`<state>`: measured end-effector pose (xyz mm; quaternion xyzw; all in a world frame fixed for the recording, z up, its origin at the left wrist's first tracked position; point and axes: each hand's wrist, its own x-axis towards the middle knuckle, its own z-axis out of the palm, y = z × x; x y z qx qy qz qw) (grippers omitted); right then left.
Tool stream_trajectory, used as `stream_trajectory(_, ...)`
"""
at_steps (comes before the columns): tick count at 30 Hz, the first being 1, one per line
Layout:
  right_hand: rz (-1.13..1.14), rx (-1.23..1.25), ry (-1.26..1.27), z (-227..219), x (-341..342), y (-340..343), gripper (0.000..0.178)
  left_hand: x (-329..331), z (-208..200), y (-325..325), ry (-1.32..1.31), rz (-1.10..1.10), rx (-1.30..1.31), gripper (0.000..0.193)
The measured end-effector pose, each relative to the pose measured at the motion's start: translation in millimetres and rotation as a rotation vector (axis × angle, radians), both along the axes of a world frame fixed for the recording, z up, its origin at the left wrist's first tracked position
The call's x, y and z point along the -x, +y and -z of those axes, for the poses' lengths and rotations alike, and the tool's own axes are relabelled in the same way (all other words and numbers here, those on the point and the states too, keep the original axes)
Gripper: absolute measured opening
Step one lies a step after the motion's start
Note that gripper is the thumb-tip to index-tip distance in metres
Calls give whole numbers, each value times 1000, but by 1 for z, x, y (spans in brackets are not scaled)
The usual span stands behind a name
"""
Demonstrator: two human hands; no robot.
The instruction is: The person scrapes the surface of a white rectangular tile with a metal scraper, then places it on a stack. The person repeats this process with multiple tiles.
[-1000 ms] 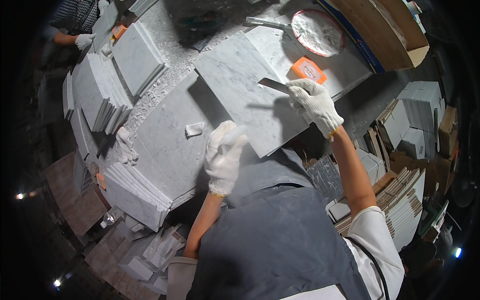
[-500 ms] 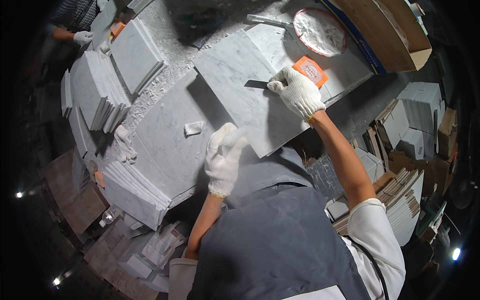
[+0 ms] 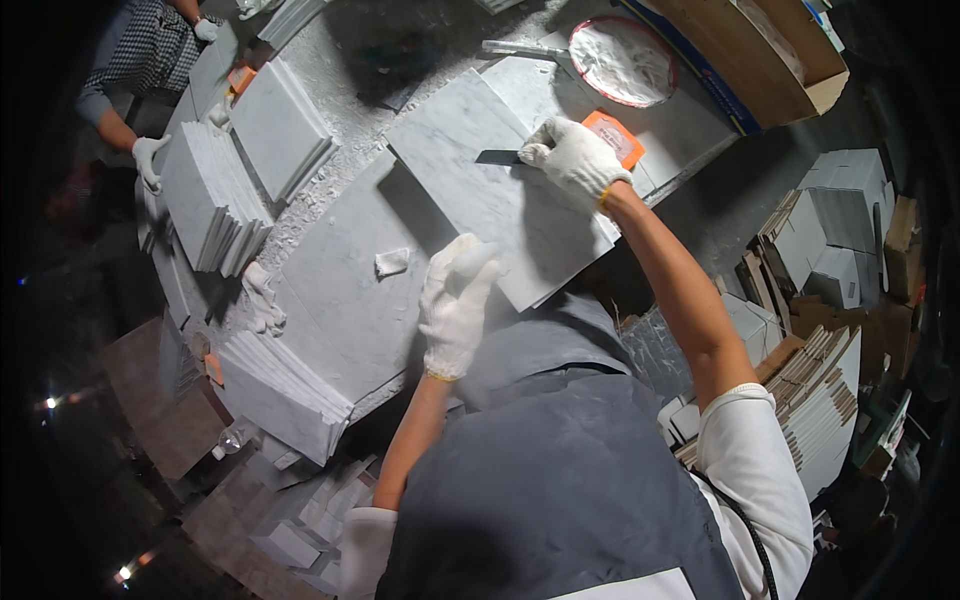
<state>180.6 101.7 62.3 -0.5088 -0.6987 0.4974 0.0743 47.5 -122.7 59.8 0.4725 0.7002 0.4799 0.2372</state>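
My right hand, in a white knit glove, pinches a thin dark scraper blade against the face of a grey-veined white marble tile. That tile lies on top of other tiles at an angle to the worktable's edge. By the tile's near left edge, my gloved left hand curls around a pale, smooth, rounded thing whose kind I cannot make out. Left of this hand, a small folded white cloth rests on a marble slab. Just beyond my right hand sits an orange block with a pale label.
A red-rimmed bowl of white paste stands beyond, beside an open cardboard box. Tile stacks line the left, where a co-worker's gloved hand touches one. Another tile stack is near left. White boxes stand right.
My right hand and the blade have shifted slightly away from me over the tile. The co-worker's hand has come to the side of a tile stack. The whole view has turned a little.
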Motion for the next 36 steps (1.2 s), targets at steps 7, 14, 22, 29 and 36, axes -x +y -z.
stream_trajectory(7,46,364,706,41,-60,-4,28,16,11,-13,451,178,9,31)
stream_trajectory(14,284,453,805,36,-84,-53,39,-4,6,13,-631,-67,3,46)
stream_trajectory(22,513,44,669,67,-61,-84,36,10,4,19,-531,-63,-28,45)
stream_trajectory(29,587,-223,546,62,-45,-95,32,25,-2,30,-269,-48,-43,46)
stream_trajectory(36,537,-447,666,62,-41,-101,30,42,4,42,312,-60,80,44)
